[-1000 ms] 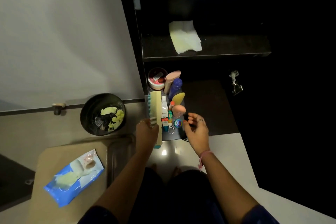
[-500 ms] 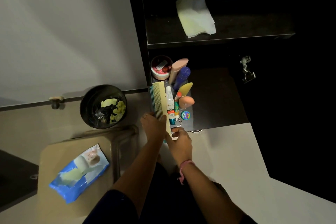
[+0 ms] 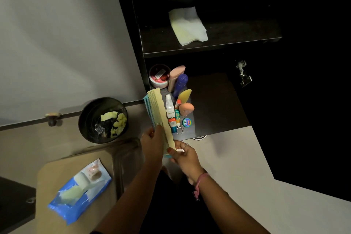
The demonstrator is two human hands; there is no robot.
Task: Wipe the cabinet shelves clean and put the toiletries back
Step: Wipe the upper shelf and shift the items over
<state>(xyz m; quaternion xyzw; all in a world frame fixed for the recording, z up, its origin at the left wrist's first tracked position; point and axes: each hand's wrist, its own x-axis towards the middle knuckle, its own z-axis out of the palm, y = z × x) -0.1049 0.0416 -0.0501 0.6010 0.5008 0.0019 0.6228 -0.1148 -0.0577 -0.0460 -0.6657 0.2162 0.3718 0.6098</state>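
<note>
Right hand (image 3: 185, 155) now on comb (image 3: 160, 115)

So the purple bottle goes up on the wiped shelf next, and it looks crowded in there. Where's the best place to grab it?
Take the purple bottle by its cap end, coming from above and the right. It leans against the peach tube, with the yellow tube close in front, so only its top and right side are free for a grip.

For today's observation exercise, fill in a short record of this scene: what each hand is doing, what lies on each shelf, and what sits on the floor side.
left hand: grips combs
right hand: pinches the combs' near end
upper shelf: one wipe
lower shelf: toiletries clustered at its left
bin: holds used wipes
wipes pack: open, on a stool
</note>
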